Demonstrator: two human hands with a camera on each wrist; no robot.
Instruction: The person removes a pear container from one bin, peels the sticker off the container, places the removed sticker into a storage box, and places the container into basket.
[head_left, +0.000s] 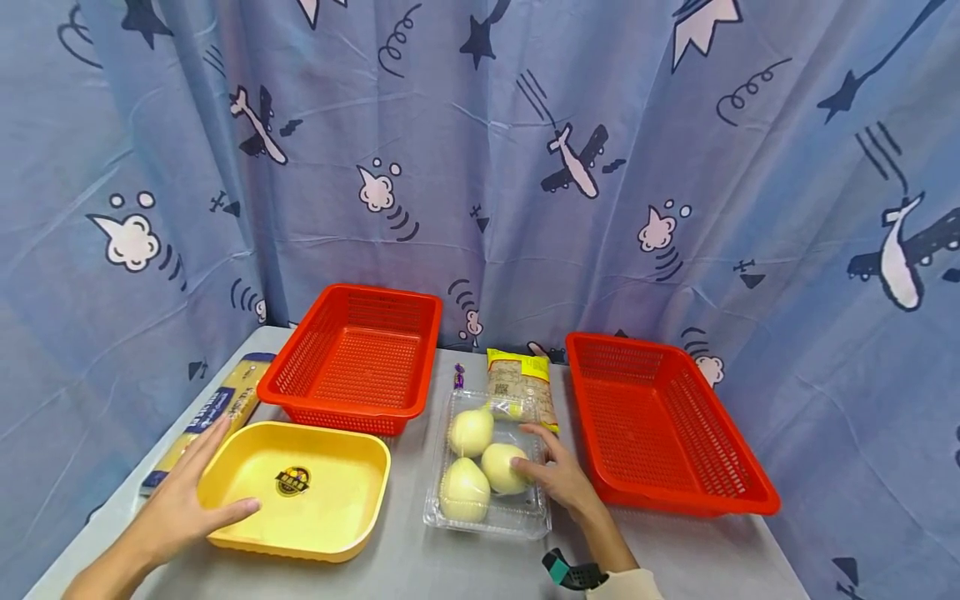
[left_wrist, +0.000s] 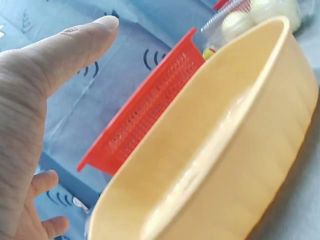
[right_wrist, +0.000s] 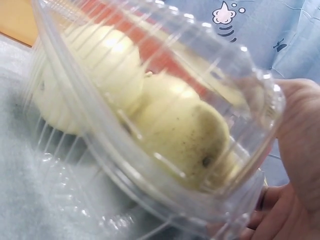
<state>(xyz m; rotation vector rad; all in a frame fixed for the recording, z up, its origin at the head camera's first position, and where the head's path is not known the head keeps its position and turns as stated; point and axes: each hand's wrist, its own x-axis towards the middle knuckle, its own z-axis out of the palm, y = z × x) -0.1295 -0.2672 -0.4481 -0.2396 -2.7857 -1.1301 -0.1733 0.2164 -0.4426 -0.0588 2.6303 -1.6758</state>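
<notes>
A clear plastic clamshell container (head_left: 510, 521) holds three pale yellow pears (head_left: 465, 490). My right hand (head_left: 562, 479) grips its right side; in the right wrist view the fingers (right_wrist: 280, 215) curl at the container's edge and the thumb shows partly through the clear wall. On the left, my left hand (head_left: 176, 508) spreads its fingers and thumb beside and above the left rim of a yellow plastic basin (head_left: 330, 508), holding nothing. The basin bears a dark round label. The left wrist view shows the thumb (left_wrist: 75, 47) apart from the basin.
Two red perforated baskets stand behind, one at left (head_left: 367, 375) and one at right (head_left: 637, 425). A yellow noodle pack (head_left: 217, 412) lies along the left edge. Behind the container are a printed bag (head_left: 517, 375) and a small purple-wrapped candy (head_left: 459, 377). A blue curtain (head_left: 480, 167) hangs behind.
</notes>
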